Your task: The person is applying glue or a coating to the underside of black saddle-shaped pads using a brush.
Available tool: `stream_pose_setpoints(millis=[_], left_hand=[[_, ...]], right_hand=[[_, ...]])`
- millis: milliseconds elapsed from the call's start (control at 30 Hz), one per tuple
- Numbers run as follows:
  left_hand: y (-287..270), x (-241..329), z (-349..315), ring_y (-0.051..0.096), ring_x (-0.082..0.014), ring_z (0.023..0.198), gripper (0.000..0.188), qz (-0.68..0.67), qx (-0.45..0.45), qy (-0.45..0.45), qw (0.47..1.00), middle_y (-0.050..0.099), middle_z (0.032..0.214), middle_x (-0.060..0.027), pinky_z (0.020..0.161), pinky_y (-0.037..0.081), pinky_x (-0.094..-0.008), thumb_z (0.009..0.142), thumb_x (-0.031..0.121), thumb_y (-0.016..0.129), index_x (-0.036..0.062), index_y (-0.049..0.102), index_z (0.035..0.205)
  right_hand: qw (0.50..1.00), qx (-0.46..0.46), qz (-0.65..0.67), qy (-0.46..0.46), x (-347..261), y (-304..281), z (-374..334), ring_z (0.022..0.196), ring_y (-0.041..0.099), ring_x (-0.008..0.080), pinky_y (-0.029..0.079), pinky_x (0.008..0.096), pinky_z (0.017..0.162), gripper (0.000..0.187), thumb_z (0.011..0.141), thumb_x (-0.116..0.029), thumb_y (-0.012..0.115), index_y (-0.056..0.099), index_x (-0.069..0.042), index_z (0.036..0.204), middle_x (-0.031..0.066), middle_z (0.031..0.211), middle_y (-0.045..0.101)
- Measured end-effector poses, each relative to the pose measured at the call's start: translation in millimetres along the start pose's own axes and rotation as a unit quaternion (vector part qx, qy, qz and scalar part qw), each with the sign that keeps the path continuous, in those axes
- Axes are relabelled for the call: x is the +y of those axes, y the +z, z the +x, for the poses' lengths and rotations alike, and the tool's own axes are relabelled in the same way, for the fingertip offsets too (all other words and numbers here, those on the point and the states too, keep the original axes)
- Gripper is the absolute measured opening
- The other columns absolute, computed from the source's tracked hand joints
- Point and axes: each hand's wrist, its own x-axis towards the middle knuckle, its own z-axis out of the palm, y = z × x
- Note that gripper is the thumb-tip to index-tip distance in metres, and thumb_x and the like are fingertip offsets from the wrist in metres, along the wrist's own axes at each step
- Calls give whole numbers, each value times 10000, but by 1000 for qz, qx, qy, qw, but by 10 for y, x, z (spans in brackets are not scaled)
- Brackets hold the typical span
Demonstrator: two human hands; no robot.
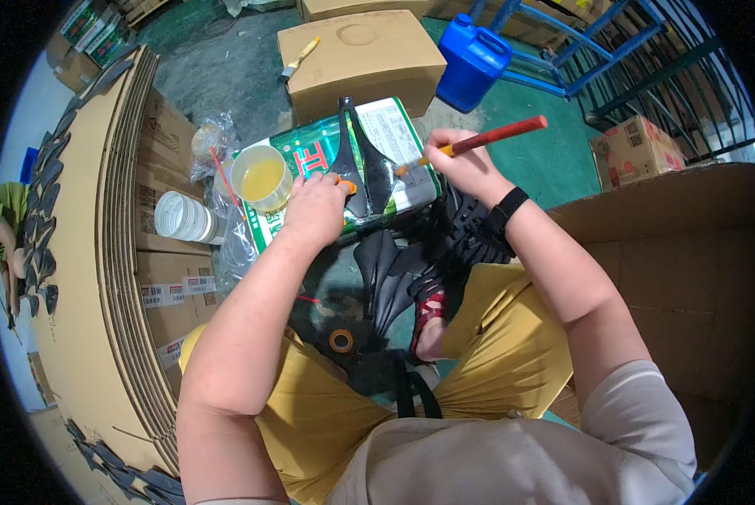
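My right hand (463, 164) is closed round a red-handled brush (499, 135), its bristle end down at the edge of a glossy black V-shaped piece (376, 172). The piece lies on a green and white printed package (310, 147). My left hand (317, 206) presses the near left part of the piece down, with orange coverings (348, 186) on its fingertips. Beside that hand stands a clear cup of yellowish liquid (262, 178). More black pieces (381, 273) lie in a heap below the package, between my legs.
A second brush (300, 59) lies on a cardboard box (360, 50) ahead. A blue jerrycan (474, 63) stands right of it. Stacked white cups (184, 217) and flattened cardboard (121, 252) are at the left; an orange tape roll (341, 340) lies on the floor. A large open carton (672, 269) stands right.
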Motion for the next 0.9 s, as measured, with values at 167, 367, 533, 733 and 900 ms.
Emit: stream_pose_setpoints(millis=[167, 367, 533, 733, 900], left_hand=[[-11, 16, 12, 533, -264, 1125, 292, -4, 1, 3, 1000, 599, 1146, -94, 1019, 364, -454, 807, 58, 541, 101, 667, 1067], [8, -4, -7, 539, -255, 1101, 290, -5, 20, 9, 1000, 606, 1113, -85, 980, 382, -429, 796, 55, 549, 108, 672, 1053], [21, -12, 3, 538, -248, 1097, 304, -3, 10, 8, 1000, 606, 1106, -80, 971, 385, -415, 788, 56, 559, 121, 672, 1064], [28, -18, -7, 536, -249, 1107, 317, -9, 15, 10, 1000, 604, 1119, -85, 969, 384, -416, 786, 55, 562, 120, 667, 1078], [27, -15, 12, 536, -252, 1111, 317, -13, 3, 8, 1000, 598, 1138, -91, 966, 388, -409, 785, 57, 568, 111, 663, 1083]], right_hand=[[999, -9, 39, -22, -76, 130, -4, 675, 576, 182, 446, 318, 620, 215, 844, -207, 591, 610, 5, 812, 109, 699, 597], [998, -52, -4, 32, -32, 19, 63, 653, 534, 137, 428, 296, 613, 192, 829, -171, 578, 611, 13, 787, 81, 678, 591], [991, -111, 67, -40, -67, 73, 2, 700, 599, 195, 462, 322, 649, 175, 809, -179, 586, 616, -10, 775, 98, 726, 627], [993, -118, 30, -5, -30, -103, 72, 716, 599, 176, 464, 312, 656, 140, 799, -143, 570, 620, -14, 778, 78, 735, 633], [988, -137, 75, -10, 37, -48, 98, 753, 576, 118, 461, 277, 705, 129, 805, -126, 590, 653, -17, 834, 37, 778, 641]])
